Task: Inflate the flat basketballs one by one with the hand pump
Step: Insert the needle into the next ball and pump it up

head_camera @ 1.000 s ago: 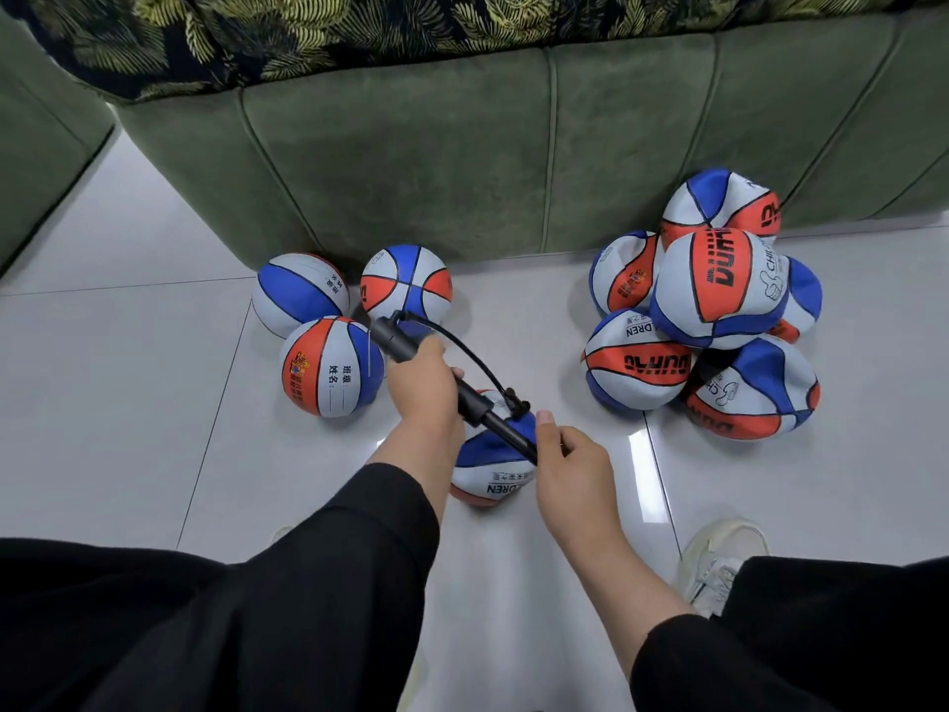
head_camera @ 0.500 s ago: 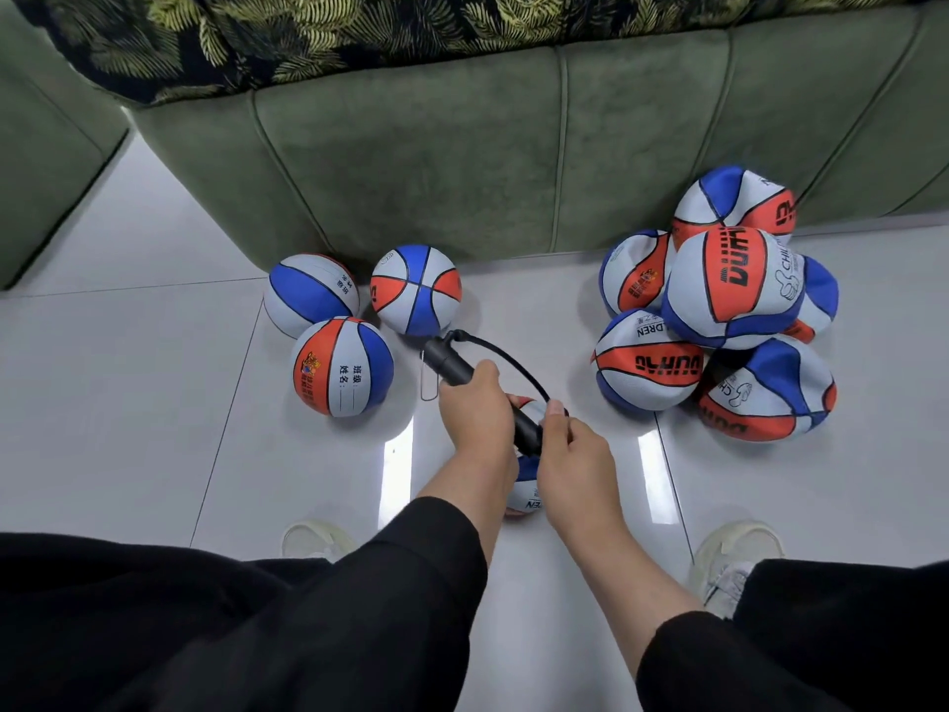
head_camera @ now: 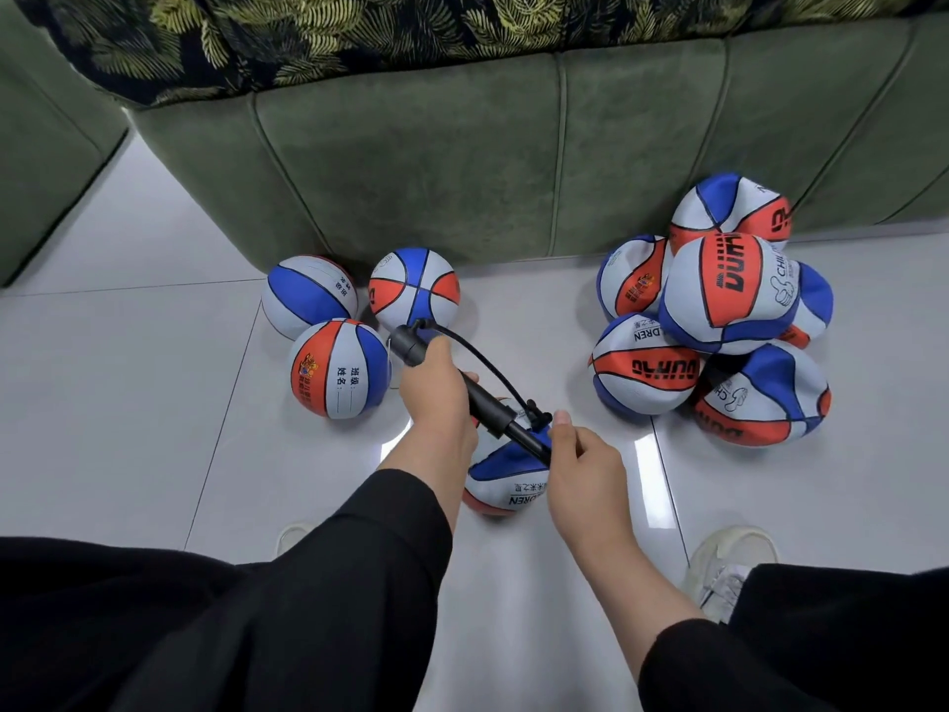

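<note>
Pump (head_camera: 464, 388) drawn open again since half-second ago; left hand (head_camera: 434, 398) gripping barrel, right hand (head_camera: 577, 462) gripping handle. Ball (head_camera: 506, 477) under grip, mid-inflation. Next: push stroke inward.

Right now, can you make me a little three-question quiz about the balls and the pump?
1. True or false: the left hand grips the pump.
2. How many round balls sit in the group left of the pump? A) two B) three C) five
3. Fill in: the saggy pile of balls lies on the floor in front of the green ____.

Key: 1 true. 2 B. 3 sofa.
</note>
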Motion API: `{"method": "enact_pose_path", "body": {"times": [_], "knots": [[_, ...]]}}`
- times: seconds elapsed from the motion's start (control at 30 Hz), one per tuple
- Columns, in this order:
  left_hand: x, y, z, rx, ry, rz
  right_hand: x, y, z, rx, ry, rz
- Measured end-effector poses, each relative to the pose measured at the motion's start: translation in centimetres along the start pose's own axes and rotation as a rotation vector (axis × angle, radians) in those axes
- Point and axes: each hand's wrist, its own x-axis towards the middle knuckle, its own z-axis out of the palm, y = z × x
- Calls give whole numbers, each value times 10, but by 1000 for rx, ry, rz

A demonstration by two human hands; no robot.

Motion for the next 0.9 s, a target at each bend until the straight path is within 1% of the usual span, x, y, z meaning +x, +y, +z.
{"method": "enact_pose_path", "body": {"times": [0.13,0.33,0.53,0.7,0.83,0.9], "knots": [[-7,-7,2,62,-19,57,-3,-5,3,-27,-7,-4],[-21,-23,7,133,-61,44,-2,-12,6,11,-15,-3],[-19,-18,7,111,-51,55,-1,-11,4,40,-28,3],[-9,-2,6,117,-30,142,-2,-8,3,62,-7,-11],[-15,-13,7,115,-80,145,-2,-11,6,70,1,-2],[-19,-23,6,133,-70,131,-3,-13,7,78,-2,13]]}}
